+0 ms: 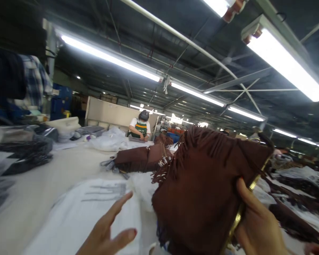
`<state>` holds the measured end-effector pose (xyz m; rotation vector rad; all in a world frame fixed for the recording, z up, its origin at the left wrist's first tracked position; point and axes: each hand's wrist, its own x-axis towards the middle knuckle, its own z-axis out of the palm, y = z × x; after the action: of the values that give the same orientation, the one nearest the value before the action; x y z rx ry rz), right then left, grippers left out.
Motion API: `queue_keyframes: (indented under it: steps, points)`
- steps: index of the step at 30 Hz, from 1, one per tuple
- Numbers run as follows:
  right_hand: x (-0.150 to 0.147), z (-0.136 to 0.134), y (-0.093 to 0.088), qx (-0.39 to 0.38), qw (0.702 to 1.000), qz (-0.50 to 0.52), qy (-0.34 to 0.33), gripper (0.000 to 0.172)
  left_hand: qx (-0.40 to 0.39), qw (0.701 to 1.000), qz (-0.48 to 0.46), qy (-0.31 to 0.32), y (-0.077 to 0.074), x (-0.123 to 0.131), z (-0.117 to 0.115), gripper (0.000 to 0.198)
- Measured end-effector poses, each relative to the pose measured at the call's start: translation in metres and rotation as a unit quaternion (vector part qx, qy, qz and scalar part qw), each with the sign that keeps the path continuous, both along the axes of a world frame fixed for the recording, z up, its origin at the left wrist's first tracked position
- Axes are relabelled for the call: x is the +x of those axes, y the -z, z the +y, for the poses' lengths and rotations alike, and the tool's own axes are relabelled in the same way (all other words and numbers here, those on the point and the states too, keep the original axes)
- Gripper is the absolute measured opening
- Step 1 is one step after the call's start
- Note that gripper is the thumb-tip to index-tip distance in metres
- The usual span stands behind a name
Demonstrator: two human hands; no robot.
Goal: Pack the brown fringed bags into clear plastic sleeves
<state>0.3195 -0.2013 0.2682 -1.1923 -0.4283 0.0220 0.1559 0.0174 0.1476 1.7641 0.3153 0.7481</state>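
A dark brown fringed bag (199,191), with a gold zip (238,217) along its right edge, is held up in front of me. My right hand (257,219) grips that zip edge, thumb on the near face and the other fingers hidden behind. Strips of fringe hang off its top and left side. To the left of the bag, my left hand (107,226) is open, thumb and forefinger apart, touching nothing that I can see. Beneath it lies a white plastic sack (95,209) with blurred dark print.
More brown pieces (138,159) with gold chains lie stacked on the pale table (69,166). Clear plastic (108,138) and dark bundles (23,148) lie farther left. A co-worker (140,127) bends over the far end. Brown fringed pieces (295,219) and plastic lie at right.
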Motion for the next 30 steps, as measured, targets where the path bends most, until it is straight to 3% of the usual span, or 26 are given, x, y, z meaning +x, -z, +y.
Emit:
queue_keyframes:
  steps: [2,4,7,10,13,15,16,18,20,22,23,26,28,30]
  points:
    - [-0.032,0.025,0.020,-0.002,0.998,0.023,-0.058,0.050,-0.098,0.991,-0.069,0.054,-0.029,-0.005,0.004,0.086]
    - [-0.062,0.053,0.047,-0.021,0.986,0.063,-0.154,0.049,-0.219,0.962,-0.094,0.136,-0.041,-0.011,0.009,0.089]
    - [-0.099,0.088,0.081,-0.035,0.948,0.110,-0.297,0.049,-0.384,0.909,-0.057,0.153,-0.022,-0.031,0.014,0.064]
    - [-0.122,0.111,0.094,-0.039,0.925,0.120,-0.360,0.052,-0.415,0.902,-0.068,0.100,0.003,-0.063,0.019,0.051]
    - [-0.134,0.129,0.088,-0.045,0.928,0.156,-0.336,0.043,-0.290,0.954,-0.064,0.037,-0.002,-0.093,0.032,0.054]
    - [-0.142,0.141,0.080,-0.031,0.934,0.168,-0.315,0.036,-0.144,0.987,-0.015,-0.072,-0.016,-0.111,0.040,0.055]
    - [-0.146,0.148,0.076,-0.022,0.935,0.168,-0.311,0.033,-0.075,0.986,0.010,-0.149,-0.023,-0.120,0.040,0.057]
    - [-0.157,0.161,0.068,-0.010,0.933,0.171,-0.318,0.028,0.061,0.946,0.043,-0.316,-0.027,-0.133,0.030,0.066]
    - [-0.169,0.174,0.061,-0.009,0.928,0.180,-0.327,0.024,0.211,0.880,0.063,-0.420,-0.016,-0.138,0.007,0.077]
    - [-0.182,0.185,0.055,-0.015,0.926,0.189,-0.327,0.022,0.348,0.829,0.118,-0.421,0.010,-0.132,-0.018,0.088]
    - [-0.188,0.190,0.053,-0.019,0.927,0.192,-0.321,0.022,0.380,0.810,0.147,-0.421,0.024,-0.127,-0.028,0.091]
    - [-0.198,0.204,0.053,-0.047,0.935,0.193,-0.295,0.023,0.371,0.771,0.260,-0.448,0.053,-0.115,-0.036,0.075]
    - [-0.195,0.211,0.060,-0.087,0.938,0.193,-0.276,0.021,0.355,0.769,0.336,-0.412,0.051,-0.119,-0.025,0.065]
    - [-0.183,0.213,0.072,-0.149,0.932,0.196,-0.266,0.016,0.357,0.770,0.407,-0.338,0.035,-0.132,-0.009,0.057]
